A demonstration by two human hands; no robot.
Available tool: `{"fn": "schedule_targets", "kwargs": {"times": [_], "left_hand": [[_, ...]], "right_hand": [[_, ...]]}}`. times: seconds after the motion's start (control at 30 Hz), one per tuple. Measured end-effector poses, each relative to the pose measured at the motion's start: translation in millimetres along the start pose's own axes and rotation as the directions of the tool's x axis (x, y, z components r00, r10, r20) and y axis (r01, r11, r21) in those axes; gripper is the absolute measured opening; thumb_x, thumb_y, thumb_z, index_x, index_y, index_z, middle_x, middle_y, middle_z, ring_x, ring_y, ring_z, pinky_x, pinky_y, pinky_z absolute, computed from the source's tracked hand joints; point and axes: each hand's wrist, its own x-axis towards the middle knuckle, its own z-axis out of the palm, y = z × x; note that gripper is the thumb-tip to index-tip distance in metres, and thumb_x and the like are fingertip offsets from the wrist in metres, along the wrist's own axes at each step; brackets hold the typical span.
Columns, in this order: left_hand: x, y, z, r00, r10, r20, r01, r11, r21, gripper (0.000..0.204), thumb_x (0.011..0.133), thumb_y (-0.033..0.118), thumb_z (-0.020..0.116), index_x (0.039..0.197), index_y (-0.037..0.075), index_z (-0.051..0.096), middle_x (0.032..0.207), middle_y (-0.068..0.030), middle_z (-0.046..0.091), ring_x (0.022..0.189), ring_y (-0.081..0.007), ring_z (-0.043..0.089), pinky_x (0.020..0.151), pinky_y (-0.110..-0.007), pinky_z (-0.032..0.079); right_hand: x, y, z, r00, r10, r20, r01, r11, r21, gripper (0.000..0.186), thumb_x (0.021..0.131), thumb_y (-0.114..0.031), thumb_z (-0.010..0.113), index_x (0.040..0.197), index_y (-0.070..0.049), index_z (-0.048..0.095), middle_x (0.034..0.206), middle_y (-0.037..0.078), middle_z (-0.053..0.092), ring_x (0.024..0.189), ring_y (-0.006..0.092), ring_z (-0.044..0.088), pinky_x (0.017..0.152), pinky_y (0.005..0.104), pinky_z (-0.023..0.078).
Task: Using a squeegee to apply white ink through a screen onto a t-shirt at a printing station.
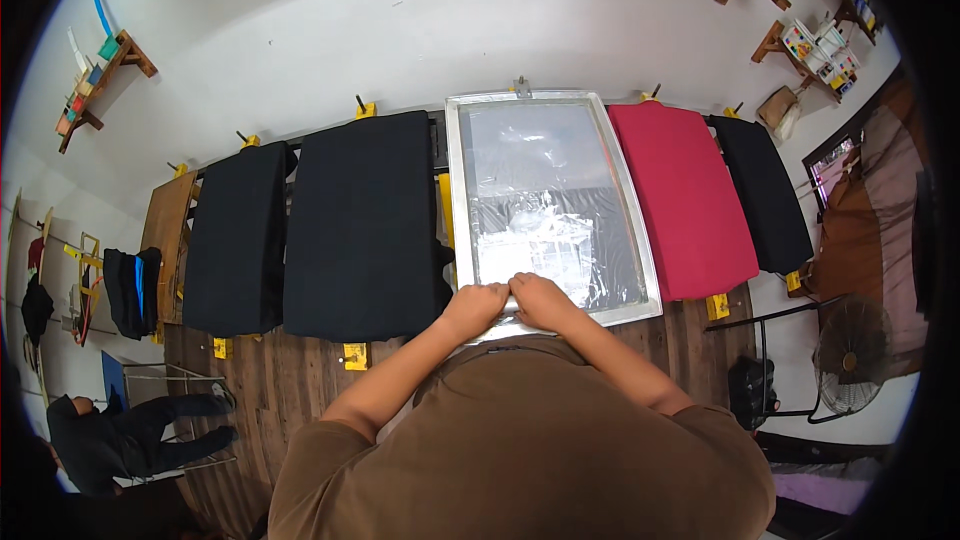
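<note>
A metal-framed printing screen (pixel 636 230) lies straight in front of me, its mesh shiny, with a patch of white ink (pixel 540 238) toward the near end. My left hand (pixel 476 309) and my right hand (pixel 539 302) are side by side at the screen's near end, left of its middle. Both are closed, fingers wrapped round what looks like a squeegee (pixel 511 307) with a pale handle. Most of it is hidden beneath my hands. Dark cloth shows through the near half of the mesh.
Black cloth-covered boards (pixel 365 225) stand to the left, with a red one (pixel 685 202) and a black one (pixel 764 195) to the right. Yellow brackets (pixel 356 356) stick out below them. A fan (pixel 852 353) stands at right. Another person (pixel 110 437) is at lower left.
</note>
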Motion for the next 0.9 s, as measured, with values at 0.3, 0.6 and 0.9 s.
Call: {"fn": "schedule_targets", "kwargs": {"times": [0.3,0.6,0.9], "left_hand": [[17,-6,-28,0.983,-0.022,0.180,0.050,0.987,-0.153,0.031,0.081,0.028,0.077,0.096,0.002,0.069,0.079,-0.0222,0.070,0.079,-0.0416,0.070,0.075,-0.050,0.056],[76,-57,-41,0.997,-0.065,0.046,0.062,0.996,0.058,0.032,0.081,0.025,0.080,0.103,0.005,0.069,0.084,-0.0200,0.072,0.083,-0.0401,0.071,0.076,-0.049,0.058],[73,-59,-20,0.998,-0.055,0.028,0.055,0.998,0.017,0.033,0.081,0.026,0.078,0.102,0.002,0.067,0.081,-0.0217,0.071,0.079,-0.0411,0.071,0.075,-0.050,0.058]], "right_hand": [[20,-3,-43,0.946,0.058,0.318,-0.092,0.991,0.093,0.038,0.076,-0.015,0.074,0.109,0.002,0.069,0.093,0.026,0.070,0.089,0.0410,0.069,0.080,0.0466,0.055],[84,38,-67,0.996,-0.006,0.093,0.006,1.000,0.000,0.025,0.072,-0.010,0.074,0.094,0.000,0.069,0.081,0.021,0.069,0.082,0.0396,0.069,0.076,0.0459,0.055],[80,44,-42,1.000,-0.019,0.018,0.020,0.999,-0.039,0.031,0.072,-0.018,0.078,0.098,-0.002,0.071,0.088,0.020,0.071,0.086,0.0416,0.068,0.079,0.0475,0.056]]}}
